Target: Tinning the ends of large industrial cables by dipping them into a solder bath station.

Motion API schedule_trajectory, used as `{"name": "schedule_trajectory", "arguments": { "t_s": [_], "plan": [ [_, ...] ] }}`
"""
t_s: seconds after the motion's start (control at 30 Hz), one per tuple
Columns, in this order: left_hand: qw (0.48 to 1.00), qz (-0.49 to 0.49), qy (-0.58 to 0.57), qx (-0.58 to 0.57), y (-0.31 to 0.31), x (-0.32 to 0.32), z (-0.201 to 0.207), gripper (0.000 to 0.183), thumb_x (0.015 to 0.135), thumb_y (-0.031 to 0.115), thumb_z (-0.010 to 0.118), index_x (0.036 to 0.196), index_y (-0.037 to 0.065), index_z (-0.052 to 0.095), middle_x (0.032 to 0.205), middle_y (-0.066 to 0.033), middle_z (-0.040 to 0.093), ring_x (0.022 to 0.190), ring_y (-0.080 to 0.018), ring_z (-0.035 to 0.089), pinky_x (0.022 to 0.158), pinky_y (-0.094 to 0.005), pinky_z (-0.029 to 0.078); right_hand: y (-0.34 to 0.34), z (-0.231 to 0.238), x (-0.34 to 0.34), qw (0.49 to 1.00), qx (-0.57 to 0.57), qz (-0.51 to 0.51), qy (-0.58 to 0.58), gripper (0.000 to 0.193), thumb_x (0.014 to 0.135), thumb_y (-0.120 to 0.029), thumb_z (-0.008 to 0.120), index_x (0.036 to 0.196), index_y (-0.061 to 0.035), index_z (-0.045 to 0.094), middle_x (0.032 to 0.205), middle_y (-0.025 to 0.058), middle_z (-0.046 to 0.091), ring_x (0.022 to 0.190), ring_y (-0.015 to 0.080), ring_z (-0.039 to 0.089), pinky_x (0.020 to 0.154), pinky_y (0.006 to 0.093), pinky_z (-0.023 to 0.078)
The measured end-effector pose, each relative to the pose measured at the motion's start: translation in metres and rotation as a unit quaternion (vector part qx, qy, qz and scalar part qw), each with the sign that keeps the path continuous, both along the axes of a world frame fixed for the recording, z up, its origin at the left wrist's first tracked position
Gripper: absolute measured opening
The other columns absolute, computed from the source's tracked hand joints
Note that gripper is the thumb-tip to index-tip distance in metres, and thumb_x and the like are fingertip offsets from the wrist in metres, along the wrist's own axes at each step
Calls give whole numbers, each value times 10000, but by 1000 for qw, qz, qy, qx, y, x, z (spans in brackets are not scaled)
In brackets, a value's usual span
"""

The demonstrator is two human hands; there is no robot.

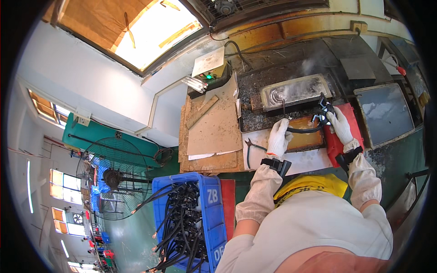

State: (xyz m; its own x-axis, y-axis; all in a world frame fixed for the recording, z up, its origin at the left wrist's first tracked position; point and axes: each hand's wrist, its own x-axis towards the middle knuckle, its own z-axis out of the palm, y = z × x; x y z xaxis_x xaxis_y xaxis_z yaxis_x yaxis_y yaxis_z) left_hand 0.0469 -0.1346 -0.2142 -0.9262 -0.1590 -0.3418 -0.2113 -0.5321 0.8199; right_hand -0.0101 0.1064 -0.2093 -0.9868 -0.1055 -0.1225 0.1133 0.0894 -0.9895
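My left hand (pixel 278 138), in a white glove, is closed on one end of a black cable (pixel 306 130) just in front of a rectangular metal pot (pixel 296 93). A thin dark piece (pixel 283 109) rises from these fingertips toward the pot's shiny, silvery contents; whether it is part of the cable I cannot make out. My gloved right hand (pixel 339 127) grips the cable's other part, where black and metal fittings (pixel 322 113) show by the fingers. Beneath the cable lies a shallow tray (pixel 304 139) with an amber-brown surface. Smoke drifts above the pot.
Right of the tray stands a red box (pixel 348 132), then a grey-surfaced basin (pixel 384 113). A board-topped bench section (pixel 211 127) and a control box with a green light (pixel 210 75) are left. A blue crate (pixel 213 227) full of black cables and a large fan (pixel 114 178) stand lower left.
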Motion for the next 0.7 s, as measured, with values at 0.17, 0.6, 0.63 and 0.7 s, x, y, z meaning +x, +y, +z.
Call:
{"name": "schedule_trajectory", "arguments": {
  "t_s": [0.17, 0.6, 0.63, 0.7],
  "plan": [
    [1000, 5, -5, 4, 1, 0, 3, 348, 877, 312, 615, 1097, 53, 539, 789, -10, 543, 551, -72, 487, 477, -207, 424, 2, -2, 0, 1000, -4, 2, 4, 374, 914, -260, 527, 1216, -44, 481, 689, -4, 520, 469, 55, 452, 423, 202, 392],
    [1000, -25, -1, 4, -6, 0, 6, 289, 884, 300, 606, 1037, 61, 550, 777, -25, 547, 529, -79, 462, 447, -203, 369, -2, 13, 2, 999, 22, 38, -9, 389, 914, -274, 520, 1219, -36, 476, 689, -2, 515, 483, 60, 453, 424, 208, 385],
    [1000, -26, -2, 4, -5, 1, 8, 289, 884, 300, 606, 1037, 61, 550, 777, -25, 547, 529, -79, 462, 447, -203, 369, -2, 12, 2, 999, 22, 37, -10, 389, 914, -274, 520, 1219, -36, 476, 689, -2, 515, 483, 60, 453, 424, 208, 385],
    [999, -26, -19, -8, -4, 4, 11, 294, 887, 298, 602, 1043, 55, 546, 780, -28, 547, 535, -75, 463, 448, -201, 365, -1, 10, 6, 999, 14, 38, -10, 398, 913, -278, 519, 1226, -38, 472, 696, 0, 521, 486, 62, 454, 429, 210, 388]
  ]
}}
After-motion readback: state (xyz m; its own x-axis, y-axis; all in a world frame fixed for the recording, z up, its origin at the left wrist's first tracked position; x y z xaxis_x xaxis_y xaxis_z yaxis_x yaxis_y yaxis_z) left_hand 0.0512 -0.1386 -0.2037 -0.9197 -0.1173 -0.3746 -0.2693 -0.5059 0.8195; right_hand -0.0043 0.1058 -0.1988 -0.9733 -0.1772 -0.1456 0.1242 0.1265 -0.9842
